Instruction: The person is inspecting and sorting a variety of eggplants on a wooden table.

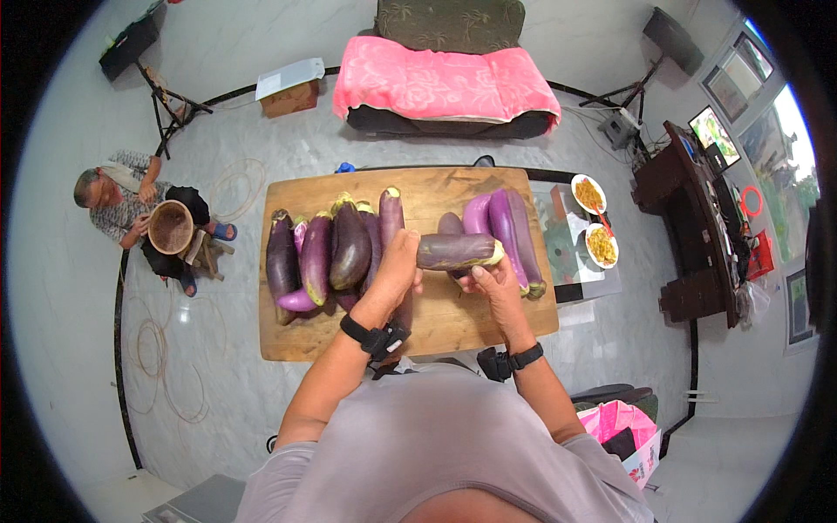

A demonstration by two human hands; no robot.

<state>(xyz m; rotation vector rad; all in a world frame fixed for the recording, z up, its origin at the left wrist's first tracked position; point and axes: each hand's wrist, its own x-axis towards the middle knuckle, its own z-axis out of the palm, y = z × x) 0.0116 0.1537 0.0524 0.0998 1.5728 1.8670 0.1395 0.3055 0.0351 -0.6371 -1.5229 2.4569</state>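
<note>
The eggplant (455,252) is held crosswise in front of the person, over the middle of the bench (432,196), and it appears to be lifted clear of the wood. Its long axis runs left to right, almost square to the forearms, with the pale green stem end at the right and the other end at the left. Neither hand is clearly nearer: each is at one end, and the dark middle lies bare between them.

The left hand (401,261) is closed on the left end, its fingers wrapped round so that the tip is hidden. The right hand (493,283) is at the stem end from the near side, less tightly closed, its thumb along the near edge and its fingers bent in beneath; how firmly they press cannot be told.

Just beyond the right half, a short dark eggplant (450,224) lies on the bench, partly covered in this view. Right of it are a bright purple eggplant (503,234) and a long dull one (521,228), both pointing roughly away from the person, across the held one's axis. Left of the left hand lies a larger group, including a thick dark eggplant (350,247) and a small light purple one (297,302).

Farther out, two bowls of food (588,193) (602,247) stand to the right, and a seated person (131,200) at the left holds a bucket (170,228).
</note>
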